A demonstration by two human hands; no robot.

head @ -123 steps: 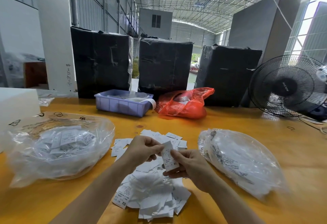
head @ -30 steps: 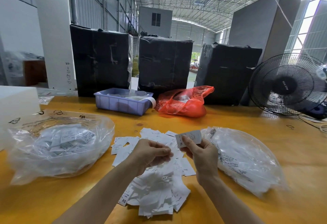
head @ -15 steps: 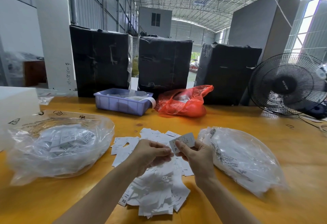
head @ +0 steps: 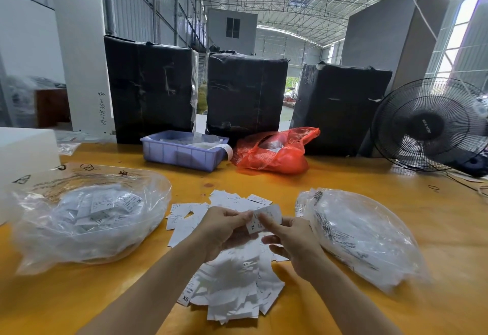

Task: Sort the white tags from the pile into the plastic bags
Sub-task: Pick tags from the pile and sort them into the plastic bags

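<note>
XL tag [head: 260,219], raised in right hand [head: 291,239] a second ago, now pinched by both; left hand [head: 224,227] joins. Bag undecided.

Two bare forearms enter from the bottom of the frame. The left hand [head: 224,229] and right hand [head: 295,242] wear no gloves, rings or watch; no sleeve shows on either arm up to the frame's edge.

Yellow table [head: 264,184]: tag pile [head: 232,281], two bags [head: 87,218], tray [head: 182,149].
</note>
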